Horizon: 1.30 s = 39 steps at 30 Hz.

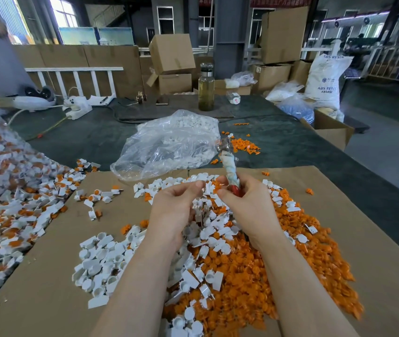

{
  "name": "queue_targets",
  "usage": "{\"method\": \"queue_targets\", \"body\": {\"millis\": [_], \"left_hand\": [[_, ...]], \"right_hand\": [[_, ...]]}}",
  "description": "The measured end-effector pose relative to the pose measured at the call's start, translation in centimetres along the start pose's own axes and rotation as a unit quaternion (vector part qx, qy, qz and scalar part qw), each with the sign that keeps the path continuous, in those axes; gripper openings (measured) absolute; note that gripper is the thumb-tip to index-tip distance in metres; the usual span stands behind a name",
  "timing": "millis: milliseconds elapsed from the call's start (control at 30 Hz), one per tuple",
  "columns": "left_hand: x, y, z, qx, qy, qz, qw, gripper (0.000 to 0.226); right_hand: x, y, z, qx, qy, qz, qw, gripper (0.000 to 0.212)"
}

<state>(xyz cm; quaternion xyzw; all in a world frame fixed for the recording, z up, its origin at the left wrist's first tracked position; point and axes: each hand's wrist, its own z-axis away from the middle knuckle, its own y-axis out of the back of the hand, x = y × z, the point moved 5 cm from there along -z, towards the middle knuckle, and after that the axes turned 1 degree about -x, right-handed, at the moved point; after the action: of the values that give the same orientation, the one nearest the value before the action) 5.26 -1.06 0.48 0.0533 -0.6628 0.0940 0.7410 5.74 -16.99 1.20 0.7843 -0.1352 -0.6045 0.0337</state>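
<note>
Head view: tape-wrapped, red-handled tool (pixel 229 166) in right hand (pixel 249 205)

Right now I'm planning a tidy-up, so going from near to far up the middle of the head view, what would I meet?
Nearest, the heap of orange parts → right hand gripping a red-handled tool → clear plastic bag → glass bottle → cardboard box.
</note>
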Motion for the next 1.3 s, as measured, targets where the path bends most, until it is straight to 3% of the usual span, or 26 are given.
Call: {"method": "queue_targets", "body": {"millis": [167,567,833,1000,1133,1300], "left_hand": [[0.4,-0.2,0.1,-0.001,-0.04,0.034,0.999,0.008],[1.3,-0.7,0.6,-0.01,-0.132,-0.122,0.984,0.015],[0.7,-0.5,0.4,0.006,-0.093,-0.053,0.994,0.016],[0.5,-0.9,0.7,0.0,-0.07,-0.022,0.997,0.013],[0.7,-0.8,0.7,-0.003,-0.08,-0.03,0.996,0.011],[1.1,-0.7,0.7,0.008,-0.112,-0.057,0.992,0.011]], "right_hand": [[-0.2,-0.4,0.0,-0.015,0.013,0.03,0.999,0.014],[-0.4,-0.6,0.2,0.0,0.036,0.186,0.982,0.024],[-0.6,-0.3,0.3,0.064,0.029,0.106,0.992,0.015],[-0.8,0.0,0.3,0.096,0.042,0.119,0.987,0.017],[-0.7,0.0,0.2,0.094,0.041,0.112,0.988,0.026],[-1.1,0.1,0.4,0.093,0.061,0.126,0.986,0.016]]}}
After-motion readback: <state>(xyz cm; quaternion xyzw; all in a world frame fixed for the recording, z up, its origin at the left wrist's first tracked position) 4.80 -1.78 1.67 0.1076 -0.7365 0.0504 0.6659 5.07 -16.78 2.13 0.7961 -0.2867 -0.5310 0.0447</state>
